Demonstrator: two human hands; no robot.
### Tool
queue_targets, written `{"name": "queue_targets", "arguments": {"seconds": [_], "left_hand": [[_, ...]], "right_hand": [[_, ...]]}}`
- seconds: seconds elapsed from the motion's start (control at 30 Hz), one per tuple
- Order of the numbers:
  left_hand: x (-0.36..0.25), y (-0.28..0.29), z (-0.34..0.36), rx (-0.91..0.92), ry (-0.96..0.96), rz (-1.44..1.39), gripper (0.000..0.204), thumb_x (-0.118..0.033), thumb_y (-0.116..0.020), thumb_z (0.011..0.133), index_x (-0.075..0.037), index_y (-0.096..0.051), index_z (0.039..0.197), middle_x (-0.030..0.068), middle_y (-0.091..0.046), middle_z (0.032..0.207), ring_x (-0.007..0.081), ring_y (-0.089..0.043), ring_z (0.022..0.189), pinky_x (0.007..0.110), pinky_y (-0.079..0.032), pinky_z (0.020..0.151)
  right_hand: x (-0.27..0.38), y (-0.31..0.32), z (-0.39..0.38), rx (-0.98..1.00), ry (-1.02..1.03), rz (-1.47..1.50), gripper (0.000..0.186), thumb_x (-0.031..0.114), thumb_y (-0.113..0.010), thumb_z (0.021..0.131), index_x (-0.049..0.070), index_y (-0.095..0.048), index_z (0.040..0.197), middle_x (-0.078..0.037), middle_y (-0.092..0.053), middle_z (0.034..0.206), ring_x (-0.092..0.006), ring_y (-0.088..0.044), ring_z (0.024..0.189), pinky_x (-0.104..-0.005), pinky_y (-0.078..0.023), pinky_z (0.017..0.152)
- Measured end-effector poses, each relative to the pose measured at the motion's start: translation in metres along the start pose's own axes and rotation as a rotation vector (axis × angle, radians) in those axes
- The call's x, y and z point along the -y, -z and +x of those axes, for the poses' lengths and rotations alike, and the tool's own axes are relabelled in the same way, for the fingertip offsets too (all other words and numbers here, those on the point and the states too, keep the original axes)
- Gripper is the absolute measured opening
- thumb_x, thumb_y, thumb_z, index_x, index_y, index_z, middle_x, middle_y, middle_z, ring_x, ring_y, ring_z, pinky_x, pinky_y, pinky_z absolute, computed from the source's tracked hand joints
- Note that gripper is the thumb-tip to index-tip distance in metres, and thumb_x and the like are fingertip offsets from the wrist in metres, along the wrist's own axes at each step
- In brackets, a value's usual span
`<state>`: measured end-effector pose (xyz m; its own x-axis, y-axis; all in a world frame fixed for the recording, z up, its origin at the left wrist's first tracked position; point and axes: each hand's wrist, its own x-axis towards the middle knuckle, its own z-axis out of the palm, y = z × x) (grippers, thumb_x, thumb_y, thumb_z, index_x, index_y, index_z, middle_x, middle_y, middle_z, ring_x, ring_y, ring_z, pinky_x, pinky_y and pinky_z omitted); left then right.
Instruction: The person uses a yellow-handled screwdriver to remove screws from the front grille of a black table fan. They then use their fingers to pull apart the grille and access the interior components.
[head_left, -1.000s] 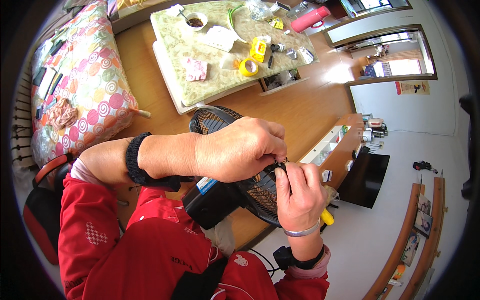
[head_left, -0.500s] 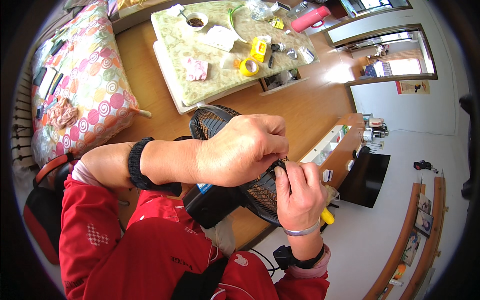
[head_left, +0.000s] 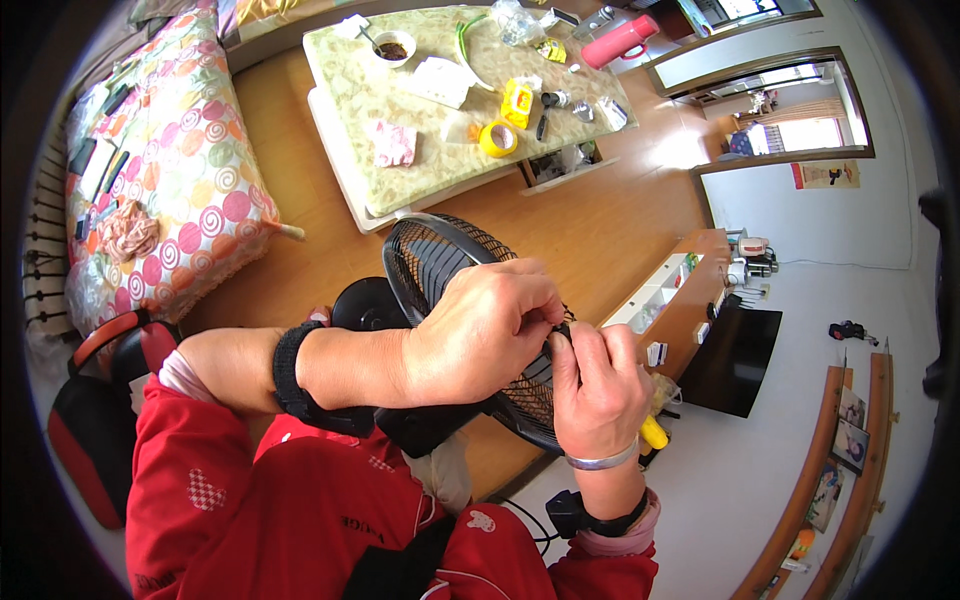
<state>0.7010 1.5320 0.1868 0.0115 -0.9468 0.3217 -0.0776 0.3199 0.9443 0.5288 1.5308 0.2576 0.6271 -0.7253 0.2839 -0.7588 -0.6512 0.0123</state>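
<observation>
A black electric fan [head_left: 432,250] with a wire grille leans across my lap, its round dark base [head_left: 368,306] showing beyond my left forearm. My left hand [head_left: 485,325] reaches over the grille, fingertips pinched together at the far edge of the fan; what they hold is too small to name. Right beside it, my right hand [head_left: 600,388] grips a small black part at the grille's rim between thumb and forefinger. The two sets of fingertips nearly meet. Much of the grille's middle is covered by my left hand.
Ahead stands a marble-patterned table [head_left: 350,130] with a bowl [head_left: 394,47], yellow tape roll [head_left: 498,139], pink thermos [head_left: 620,42] and cloth [head_left: 392,144]. A bed [head_left: 190,180] is at left, beside a red-black chair [head_left: 90,430]. A television [head_left: 735,360] is at right.
My left hand and forearm have shifted slightly down and the wrist has turned, uncovering more of the grille and the fan's base. My right hand keeps its pinch in nearly the same place.
</observation>
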Motion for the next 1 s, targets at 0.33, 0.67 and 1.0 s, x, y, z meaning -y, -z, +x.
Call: {"name": "queue_targets", "arguments": {"seconds": [0.33,0.67,1.0], "left_hand": [[0.000,-0.014,-0.008,-0.149,0.015,-0.047,0.010,0.007,-0.071,0.078,0.001,-0.069,0.086,0.0157,-0.068,0.084,0.0370,-0.069,0.080,0.042,-0.055,0.068],[-0.002,-0.018,-0.008,-0.179,0.047,-0.001,0.011,0.008,-0.073,0.079,0.001,-0.068,0.087,0.0139,-0.068,0.086,0.0327,-0.069,0.080,0.039,-0.055,0.069],[-0.003,-0.022,-0.010,-0.210,0.020,0.054,0.014,0.010,-0.074,0.080,0.001,-0.068,0.089,0.0140,-0.067,0.087,0.0331,-0.069,0.081,0.039,-0.055,0.070]], "right_hand": [[0.001,0.000,-0.002,-0.001,-0.029,0.014,0.017,0.019,-0.078,0.093,0.009,-0.069,0.103,-0.009,-0.050,0.084,-0.0282,-0.062,0.059,-0.0404,-0.047,0.051],[0.003,0.000,-0.004,-0.010,-0.018,-0.004,0.017,0.019,-0.077,0.093,0.008,-0.067,0.102,-0.010,-0.048,0.083,-0.0293,-0.062,0.060,-0.0412,-0.048,0.052],[0.003,-0.001,-0.005,-0.017,-0.012,-0.008,0.017,0.019,-0.076,0.094,0.007,-0.067,0.102,-0.010,-0.049,0.084,-0.0298,-0.062,0.060,-0.0414,-0.048,0.051]]}}
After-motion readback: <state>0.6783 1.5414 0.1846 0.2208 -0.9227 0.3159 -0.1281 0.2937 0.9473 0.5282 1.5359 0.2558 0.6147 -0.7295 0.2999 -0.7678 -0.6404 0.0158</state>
